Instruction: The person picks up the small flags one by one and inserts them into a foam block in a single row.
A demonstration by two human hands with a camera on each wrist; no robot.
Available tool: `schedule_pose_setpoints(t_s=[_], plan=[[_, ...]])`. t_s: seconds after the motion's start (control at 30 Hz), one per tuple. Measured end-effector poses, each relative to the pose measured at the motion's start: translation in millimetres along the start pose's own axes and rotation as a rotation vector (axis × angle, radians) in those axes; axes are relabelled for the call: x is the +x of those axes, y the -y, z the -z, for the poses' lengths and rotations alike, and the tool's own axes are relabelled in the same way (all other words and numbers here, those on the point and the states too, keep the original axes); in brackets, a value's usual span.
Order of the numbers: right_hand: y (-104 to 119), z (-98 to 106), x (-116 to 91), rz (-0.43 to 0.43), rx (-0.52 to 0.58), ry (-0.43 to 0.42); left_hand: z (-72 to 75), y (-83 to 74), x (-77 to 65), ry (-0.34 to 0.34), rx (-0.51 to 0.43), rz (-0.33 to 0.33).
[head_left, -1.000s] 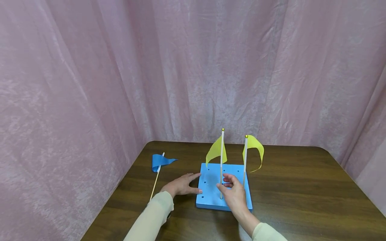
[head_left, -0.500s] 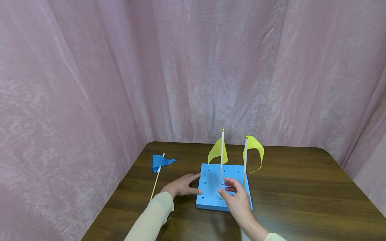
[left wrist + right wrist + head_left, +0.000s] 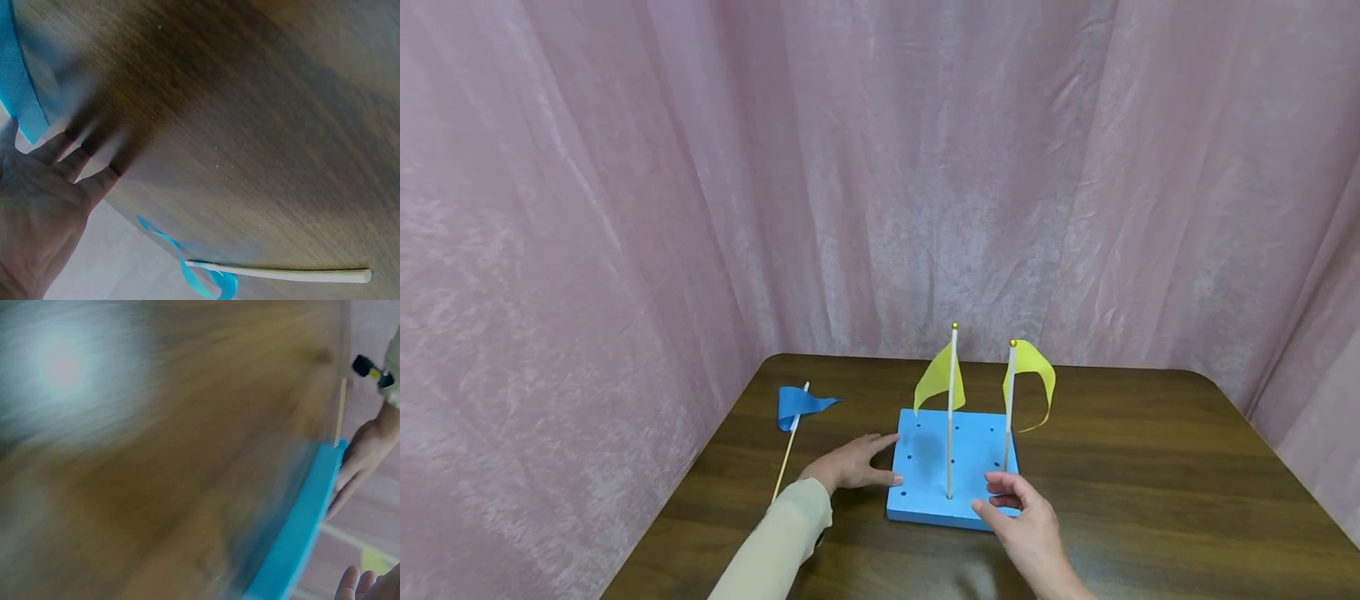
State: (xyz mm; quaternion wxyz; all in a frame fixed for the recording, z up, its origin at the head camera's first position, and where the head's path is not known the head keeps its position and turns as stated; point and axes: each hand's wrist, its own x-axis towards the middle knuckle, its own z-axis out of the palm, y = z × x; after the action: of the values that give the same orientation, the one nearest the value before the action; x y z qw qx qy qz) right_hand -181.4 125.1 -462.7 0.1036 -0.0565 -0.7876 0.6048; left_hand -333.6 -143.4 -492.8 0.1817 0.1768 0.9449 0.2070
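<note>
A blue board [image 3: 925, 467] with rows of small holes lies on the table. One yellow flag [image 3: 942, 375] stands upright in a front hole, its stick [image 3: 950, 458] bare of any hand. A second yellow flag [image 3: 1033, 367] stands at the board's right side, its foot hidden behind my right hand [image 3: 1026, 521]. That hand hovers by the front right corner, fingers loosely bent and holding nothing. My left hand [image 3: 853, 462] rests at the board's left edge, thumb and finger spread against it. In the left wrist view its fingers [image 3: 72, 164] are stretched out.
A blue flag [image 3: 797, 403] on a wooden stick [image 3: 786, 462] lies on the table left of my left hand. The brown wooden table [image 3: 1135, 467] stretches out to the right. A pink curtain [image 3: 880, 183] hangs behind it.
My right hand has come away from the front yellow flag's stick and moved right and towards me. The left hand and the board stay in place.
</note>
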Motion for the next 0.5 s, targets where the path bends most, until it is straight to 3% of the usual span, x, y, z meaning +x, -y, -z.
schedule_pose_setpoints(t_s=[0.23,0.5], plan=[[-29.6,33.2,15.7,-0.024,-0.185,0.008,1.8,-0.9,-0.9,-0.003,0.013,-0.023],[-55.8,60.4,39.3,0.01,-0.325,0.139,2.0,-2.5,-2.4,0.0,0.015,-0.022]])
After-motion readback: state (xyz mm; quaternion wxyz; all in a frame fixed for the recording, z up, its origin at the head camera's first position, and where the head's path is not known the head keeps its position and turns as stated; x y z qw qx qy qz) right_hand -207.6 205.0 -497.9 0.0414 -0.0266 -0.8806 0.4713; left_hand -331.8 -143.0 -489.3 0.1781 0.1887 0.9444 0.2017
